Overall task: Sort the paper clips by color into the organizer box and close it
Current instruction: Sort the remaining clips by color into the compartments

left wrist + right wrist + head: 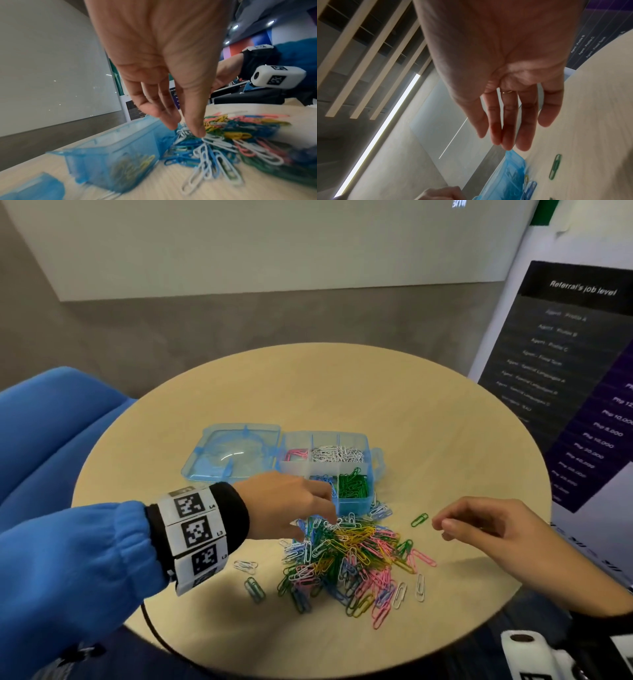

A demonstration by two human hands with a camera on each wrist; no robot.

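Observation:
The open blue organizer box (352, 506) stands mid-table, its lid (233, 453) flat to the left. Its compartments show pink, white, green and blue clips. A mixed pile of paper clips (349, 556) lies just in front of it. My left hand (317, 527) reaches down at the pile's far edge beside the box (111, 159). The left hand (184, 130) has its thumb and fingers straight, tips on white clips, with nothing pinched. My right hand (442, 527) hovers right of the pile, empty, near a lone green clip (419, 519). In the right wrist view the right hand (501, 142) has relaxed fingers above that green clip (555, 166).
The round wooden table (342, 392) has a blue chair (51, 422) at its left and a poster stand (565, 371) at its right. Stray white clips (245, 565) and green clips (255, 589) lie left of the pile. A black cable (150, 621) hangs at the near edge.

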